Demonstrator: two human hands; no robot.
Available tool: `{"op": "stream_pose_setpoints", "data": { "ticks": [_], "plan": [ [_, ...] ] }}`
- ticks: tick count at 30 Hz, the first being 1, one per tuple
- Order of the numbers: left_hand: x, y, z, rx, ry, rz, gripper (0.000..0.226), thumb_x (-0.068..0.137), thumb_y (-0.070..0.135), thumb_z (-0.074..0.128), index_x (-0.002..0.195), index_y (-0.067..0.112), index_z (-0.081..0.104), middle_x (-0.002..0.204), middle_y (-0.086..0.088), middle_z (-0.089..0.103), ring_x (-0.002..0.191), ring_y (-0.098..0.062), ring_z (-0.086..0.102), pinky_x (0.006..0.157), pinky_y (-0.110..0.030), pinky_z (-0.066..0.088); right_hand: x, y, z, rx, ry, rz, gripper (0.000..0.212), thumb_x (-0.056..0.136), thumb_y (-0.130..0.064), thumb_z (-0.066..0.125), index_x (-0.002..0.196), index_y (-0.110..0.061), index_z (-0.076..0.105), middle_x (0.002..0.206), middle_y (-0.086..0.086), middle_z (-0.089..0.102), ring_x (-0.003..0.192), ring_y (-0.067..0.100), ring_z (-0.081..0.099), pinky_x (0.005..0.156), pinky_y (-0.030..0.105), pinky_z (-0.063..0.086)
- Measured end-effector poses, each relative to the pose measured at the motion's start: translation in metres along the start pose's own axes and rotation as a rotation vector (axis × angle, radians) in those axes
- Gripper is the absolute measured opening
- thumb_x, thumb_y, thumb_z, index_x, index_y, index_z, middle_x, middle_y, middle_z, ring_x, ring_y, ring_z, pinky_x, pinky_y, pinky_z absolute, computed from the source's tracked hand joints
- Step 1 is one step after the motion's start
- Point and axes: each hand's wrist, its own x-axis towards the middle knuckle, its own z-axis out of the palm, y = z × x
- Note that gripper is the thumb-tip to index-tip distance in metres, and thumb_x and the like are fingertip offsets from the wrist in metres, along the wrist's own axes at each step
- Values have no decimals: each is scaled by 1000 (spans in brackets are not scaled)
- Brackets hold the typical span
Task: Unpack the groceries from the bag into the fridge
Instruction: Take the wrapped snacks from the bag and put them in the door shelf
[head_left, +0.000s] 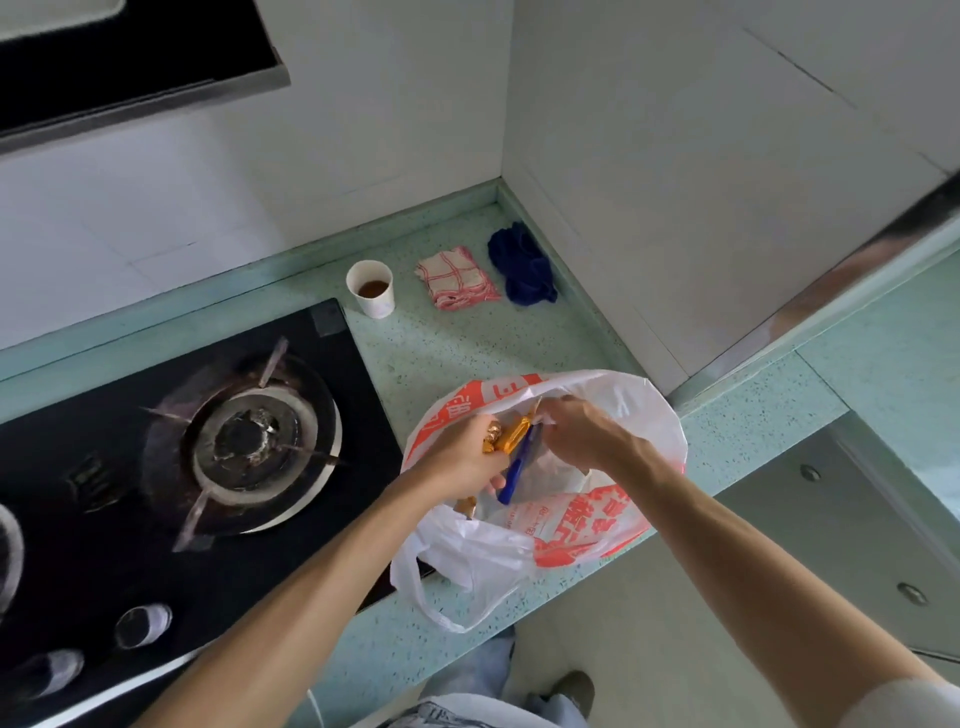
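Head view: a white plastic bag (587, 525) with orange print stood open on the pale green speckled table (441, 353), near its front edge and just right of the black gas hob (171, 467). One bag handle (441, 587) hung loose over the table's front edge. Both hands were inside the bag's mouth. The left hand (462, 457) was closed around several gold-wrapped packets (506, 435), with the wrappers projecting past the fingers. A blue item (517, 470), long and narrow, lay tilted just beside that hand; whether the hand also gripped it could not be told. The right hand (582, 428) was over the middle of the bag with its fingers curled and the fingertips pinched together on a thin piece of wrapper or bag film; which of the two could not be told. Another brown-gold packet (466, 505) showed low in the bag beneath the left wrist. Farther back on the table stood a white paper cup (370, 288) holding brown liquid, a folded red-and-white checked cloth (457, 279) just beside it, and a crumpled dark blue cloth (522, 265) near the wall corner. The fridge was out of view.
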Motion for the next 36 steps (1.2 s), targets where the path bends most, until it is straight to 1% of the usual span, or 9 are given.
{"op": "stream_pose_setpoints", "data": {
  "ticks": [7,10,15,17,19,22,30,34,36],
  "plan": [
    [-10,-7,-8,-202,10,-7,47,91,4,58,133,23,49,124,6,54,86,-19,72,75,-37,62,20,11,12,-81,80,95,26,90,-14,54,115,-14,61,106,5,62,79,20,64,63,30,58],
    [-12,-13,-8,-192,3,-28,39,94,12,53,128,30,51,118,7,56,82,-16,69,78,-38,61,21,11,14,-106,100,93,28,85,-19,65,112,-14,63,100,6,65,80,23,64,67,31,56],
    [-10,-19,-4,-202,-9,-53,34,94,15,52,124,31,52,114,1,58,86,-18,68,69,-31,58,16,21,9,-155,2,281,30,83,-18,71,110,-9,63,91,5,66,78,21,69,69,32,60],
    [-9,-21,-2,-200,1,-58,34,93,15,53,123,31,52,112,0,60,89,-21,69,71,-35,61,12,30,10,-131,-40,292,28,84,-20,70,109,-11,61,84,3,65,65,17,66,57,30,58],
    [-7,-22,0,-198,13,-65,34,92,15,54,122,31,53,109,-1,64,91,-24,70,76,-42,63,7,36,13,-154,-24,241,31,86,-22,65,114,-12,57,93,5,64,73,20,64,62,32,56],
    [-4,-18,4,-183,-7,-64,36,94,13,52,126,28,51,107,-3,64,89,-22,69,75,-37,61,1,39,17,-118,-6,178,29,90,-21,59,117,-10,55,104,10,63,89,27,64,75,38,57],
    [2,6,8,-160,-17,-9,38,95,5,49,129,22,50,104,-2,62,75,-16,64,64,-29,56,-26,21,-20,107,-93,135,16,95,-17,47,94,-7,60,81,2,61,62,13,52,55,28,47],
    [4,16,13,-163,-14,-2,37,96,7,49,130,22,50,102,-8,66,73,-18,65,59,-27,55,-44,21,-36,141,-141,112,20,92,-14,46,98,-2,62,92,11,68,76,24,65,69,38,55],
    [5,21,17,-149,-12,3,35,96,10,51,129,24,51,102,-10,67,74,-19,67,61,-28,56,-53,29,-39,184,-129,118,24,89,-22,53,107,-6,59,96,10,67,76,21,62,65,37,56]
  ]
}}
